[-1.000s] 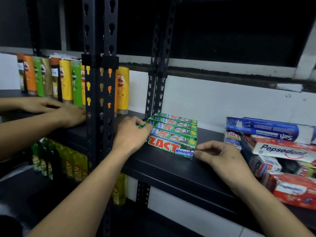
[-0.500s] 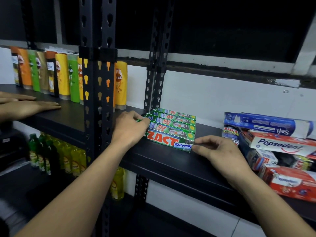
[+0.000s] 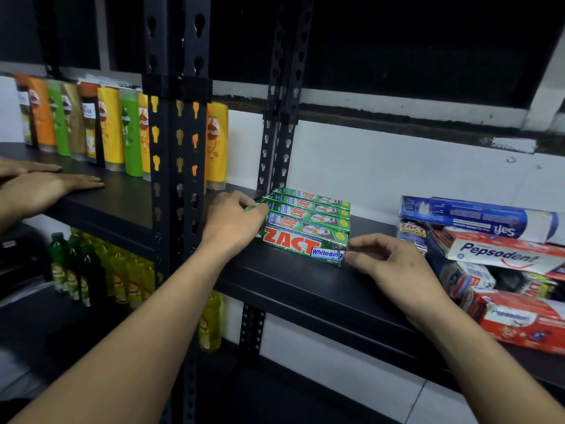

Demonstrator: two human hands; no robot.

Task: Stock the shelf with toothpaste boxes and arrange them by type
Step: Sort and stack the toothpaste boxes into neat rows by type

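Shelf (image 3: 290, 280) bears ZACT boxes (image 3: 305, 229) between left hand (image 3: 232, 221), right hand (image 3: 394, 264)

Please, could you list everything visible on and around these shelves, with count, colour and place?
ZACT Whitening boxes: at least four, green, side by side, mid-shelf.
mixed toothpaste boxes: one pile, red, white, blue, right on the shelf.
shampoo bottles: several, orange, green, gold, yellow, upright, back left.
lower bottles: several, green and yellow, shelf below.
shelf: one, black.
other person's hands: two, flat on shelf, far left.
left hand: grips boxes' left ends.
right hand: touches front box's right end.
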